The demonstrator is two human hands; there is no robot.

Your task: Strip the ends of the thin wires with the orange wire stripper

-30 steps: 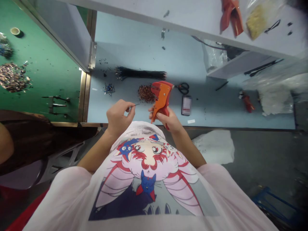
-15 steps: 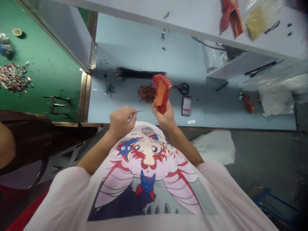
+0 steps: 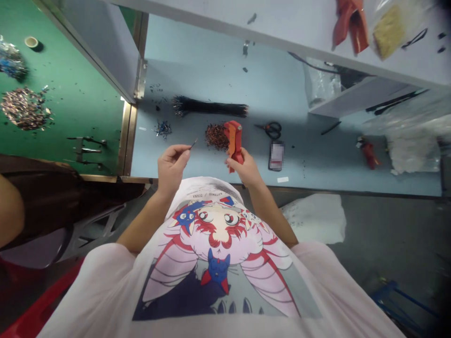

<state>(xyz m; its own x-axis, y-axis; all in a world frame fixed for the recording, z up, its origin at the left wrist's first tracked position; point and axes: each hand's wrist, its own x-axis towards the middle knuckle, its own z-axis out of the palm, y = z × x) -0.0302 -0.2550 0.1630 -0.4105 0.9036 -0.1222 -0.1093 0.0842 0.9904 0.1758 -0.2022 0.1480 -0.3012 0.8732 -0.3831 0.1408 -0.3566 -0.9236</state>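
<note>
My left hand [image 3: 171, 168] pinches a short, thin wire [image 3: 193, 142] between thumb and fingertips, its tip pointing up and to the right. In my right hand [image 3: 246, 168] is a red-and-orange wire stripper [image 3: 234, 136], gripped by its handles with the head away from me. The wire and the stripper are apart. Just left of the stripper lies a pile of small copper-coloured pieces [image 3: 215, 136], partly covered by it. Behind them a bundle of black wires [image 3: 211, 108] stretches across the blue table. A small heap of silvery and blue bits [image 3: 163, 128] lies farther left.
Scissors [image 3: 272, 129] and a phone [image 3: 276, 156] lie to the right. Farther right are a red tool [image 3: 368, 154] and plastic bags [image 3: 410, 145]. A shelf [image 3: 253, 28] overhangs the back. Left of the divider, a green table [image 3: 81, 89] holds more piles; another person's arm [image 3: 10, 211] is near it.
My left hand has turned, and the wire's tip now points more upward. The stripper has swung more upright and come slightly lower, uncovering the right end of the black bundle.
</note>
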